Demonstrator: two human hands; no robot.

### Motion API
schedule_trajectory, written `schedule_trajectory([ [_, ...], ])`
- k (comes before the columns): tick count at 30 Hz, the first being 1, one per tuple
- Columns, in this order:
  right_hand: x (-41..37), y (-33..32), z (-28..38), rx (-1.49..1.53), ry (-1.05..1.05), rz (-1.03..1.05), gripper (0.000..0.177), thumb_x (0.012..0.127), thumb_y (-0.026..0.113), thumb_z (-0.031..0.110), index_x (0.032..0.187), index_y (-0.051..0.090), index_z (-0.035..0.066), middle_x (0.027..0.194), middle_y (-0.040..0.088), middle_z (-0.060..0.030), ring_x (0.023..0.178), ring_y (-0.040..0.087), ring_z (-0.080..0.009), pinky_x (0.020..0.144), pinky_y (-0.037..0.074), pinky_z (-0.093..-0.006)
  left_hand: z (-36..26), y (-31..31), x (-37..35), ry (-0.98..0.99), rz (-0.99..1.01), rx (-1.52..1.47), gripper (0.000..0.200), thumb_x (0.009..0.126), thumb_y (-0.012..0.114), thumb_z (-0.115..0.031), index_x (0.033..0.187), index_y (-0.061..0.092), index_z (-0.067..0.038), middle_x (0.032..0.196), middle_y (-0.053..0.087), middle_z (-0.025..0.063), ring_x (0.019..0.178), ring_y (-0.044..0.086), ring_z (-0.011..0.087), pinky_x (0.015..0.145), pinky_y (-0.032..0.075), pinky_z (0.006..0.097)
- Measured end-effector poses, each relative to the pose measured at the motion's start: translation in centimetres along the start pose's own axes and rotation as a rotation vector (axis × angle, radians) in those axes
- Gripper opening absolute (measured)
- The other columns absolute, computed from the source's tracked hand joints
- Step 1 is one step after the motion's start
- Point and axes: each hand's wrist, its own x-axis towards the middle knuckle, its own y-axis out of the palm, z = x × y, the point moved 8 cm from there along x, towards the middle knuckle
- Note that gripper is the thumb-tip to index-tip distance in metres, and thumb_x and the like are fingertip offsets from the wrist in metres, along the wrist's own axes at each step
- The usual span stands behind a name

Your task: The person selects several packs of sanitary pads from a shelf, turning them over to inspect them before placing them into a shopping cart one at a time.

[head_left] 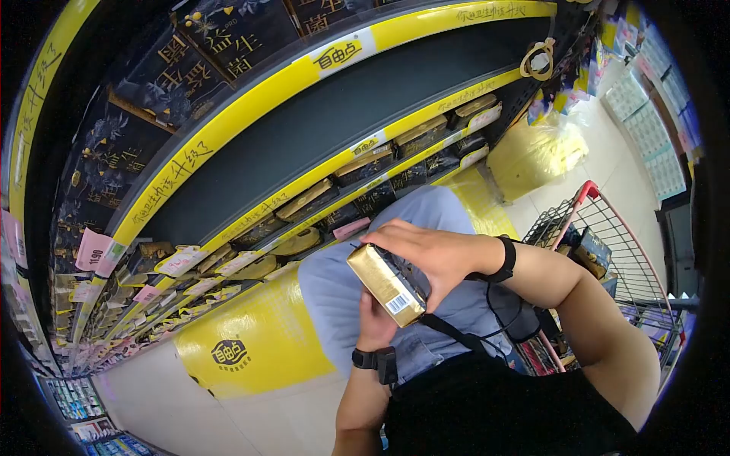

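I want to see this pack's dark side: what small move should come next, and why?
Probably ease the right hand back while the left hand steadies the pack, because the right one partly covers its dark side and the left one also touches it.

Carries black-and-gold packs [368,166] along a lower shelf [372,183] left of the shopping cart [587,190], dark boxes [228,45] on an upper shelf [251,105] farther left of the cart, and a yellow wrapped bundle [536,156] on the pale floor [617,173] near it.
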Motion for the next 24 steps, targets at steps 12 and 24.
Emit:
schedule_trajectory([
  [12, -0.2, 1.0, 0.0, -0.119, -0.027, 0.026, 0.122, 0.043, 0.088, 0.026, 0.146, 0.032, -0.008, 0.131, 0.05, -0.0244, 0.123, 0.047, -0.0421, 0.109, 0.039, -0.0459, -4.0, 1.5, 0.5, 0.049, -0.027, 0.395, 0.081, 0.086, 0.071, -0.034, 0.148, 0.031, -0.002, 0.138, 0.049, 0.0108, 0.128, 0.051, 0.0215, 0.108, 0.042, 0.037],
  [24, -0.1, 1.5, 0.1, -0.085, -0.022, 0.06, 0.117, 0.05, 0.088, 0.032, 0.148, 0.034, -0.001, 0.136, 0.049, -0.0225, 0.126, 0.047, -0.041, 0.108, 0.039, -0.047, -3.0, 0.3, -0.5, 0.05, -0.029, 0.3, 0.081, 0.089, 0.069, -0.038, 0.149, 0.028, -0.004, 0.14, 0.048, 0.0101, 0.128, 0.051, 0.0221, 0.107, 0.044, 0.0382],
])
